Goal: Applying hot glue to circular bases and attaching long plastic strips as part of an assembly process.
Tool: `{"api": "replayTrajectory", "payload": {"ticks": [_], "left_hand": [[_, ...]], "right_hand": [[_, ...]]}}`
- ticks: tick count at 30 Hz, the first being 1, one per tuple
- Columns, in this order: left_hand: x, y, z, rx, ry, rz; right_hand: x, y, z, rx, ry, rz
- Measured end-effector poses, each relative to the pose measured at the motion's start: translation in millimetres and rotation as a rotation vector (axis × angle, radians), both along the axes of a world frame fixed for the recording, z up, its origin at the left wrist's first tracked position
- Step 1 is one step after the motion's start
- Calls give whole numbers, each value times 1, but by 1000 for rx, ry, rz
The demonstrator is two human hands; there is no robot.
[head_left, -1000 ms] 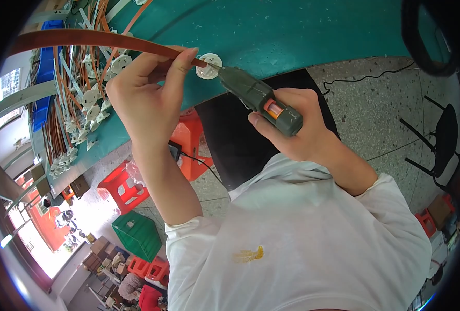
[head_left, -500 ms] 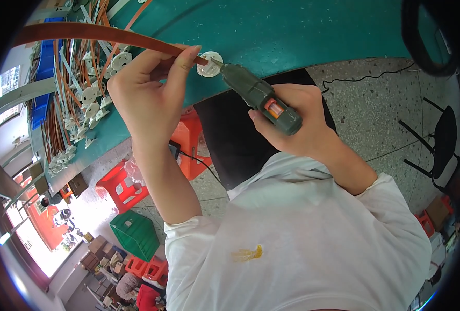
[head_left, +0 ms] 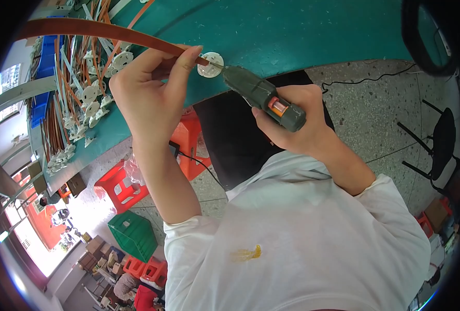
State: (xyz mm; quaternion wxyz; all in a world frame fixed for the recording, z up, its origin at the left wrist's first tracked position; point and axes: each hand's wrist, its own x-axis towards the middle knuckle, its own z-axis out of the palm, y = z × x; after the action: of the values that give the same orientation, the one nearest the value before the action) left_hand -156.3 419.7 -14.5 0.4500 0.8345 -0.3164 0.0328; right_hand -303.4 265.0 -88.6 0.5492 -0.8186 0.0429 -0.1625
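Observation:
My left hand (head_left: 155,90) pinches a long orange-brown flat strip (head_left: 103,32) between thumb and fingers, close to its end. That end reaches over a small white round disc (head_left: 211,71) near the edge of the green table (head_left: 302,31). Wrapped in my right hand (head_left: 305,122) is a dark green glue gun (head_left: 253,92), tilted with its tip toward the disc. A thin line runs between the gun's front and the strip's end; whether it is nozzle or glue I cannot tell. My right fingers are partly hidden behind the gun.
To the left on the table lies a pile of strips with white round pieces (head_left: 90,96), beside a blue bin (head_left: 46,62). Red stools (head_left: 121,189) and a green crate (head_left: 134,236) stand on the floor. A black chair (head_left: 440,147) is at the right.
The glue gun has drawn back slightly to the right, its tip a little farther from the strip's end. My left hand and the strip have barely moved.

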Motion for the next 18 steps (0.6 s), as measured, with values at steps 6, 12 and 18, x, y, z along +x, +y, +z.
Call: {"api": "replayTrajectory", "payload": {"ticks": [6, 12, 18], "left_hand": [[0, 0, -1, -22, 6, 2], [5, 0, -8, -52, -11, 12], [1, 0, -15, -65, -109, -7]], "right_hand": [[2, 0, 0, 14, 26, 7], [0, -3, 0, 4, -11, 19], [0, -2, 2, -47, -68, 12]]}}
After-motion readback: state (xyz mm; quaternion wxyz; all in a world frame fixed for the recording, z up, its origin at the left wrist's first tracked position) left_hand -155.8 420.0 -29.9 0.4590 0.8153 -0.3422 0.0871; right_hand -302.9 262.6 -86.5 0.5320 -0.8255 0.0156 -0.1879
